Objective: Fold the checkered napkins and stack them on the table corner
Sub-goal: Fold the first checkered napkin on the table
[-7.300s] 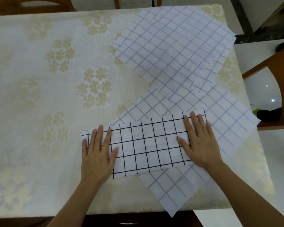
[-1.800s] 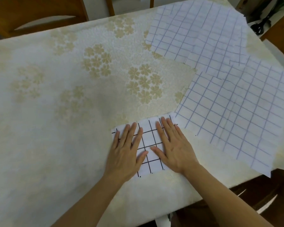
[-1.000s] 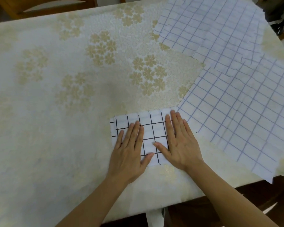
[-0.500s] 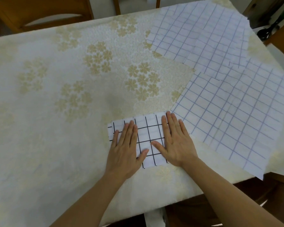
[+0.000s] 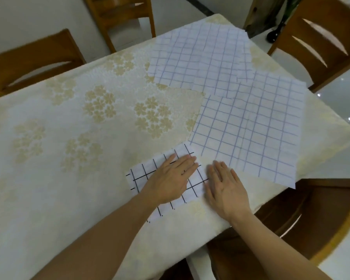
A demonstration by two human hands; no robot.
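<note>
We count 1 folded napkin (image 5: pixel 168 178), black-gridded, lying under our left hand (image 5: pixel 170 181), whose fingers (image 5: pixel 185 163) lie straight and together, pressing it flat. Our right hand (image 5: pixel 226 186) rests just beside it on the surface (image 5: pixel 69 148), fingers straight; whether it touches the napkin's edge is unclear. Beyond the fingertips at least 2 unfolded blue-gridded napkins (image 5: pixel 249 126) wait, so folding seems barely begun and stacking not yet started.

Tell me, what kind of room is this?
Most likely a home dining room: wooden chairs stand around a table under a cream flowered tablecloth, checkered napkins lie spread on it, and the floor is glossy tile.
</note>
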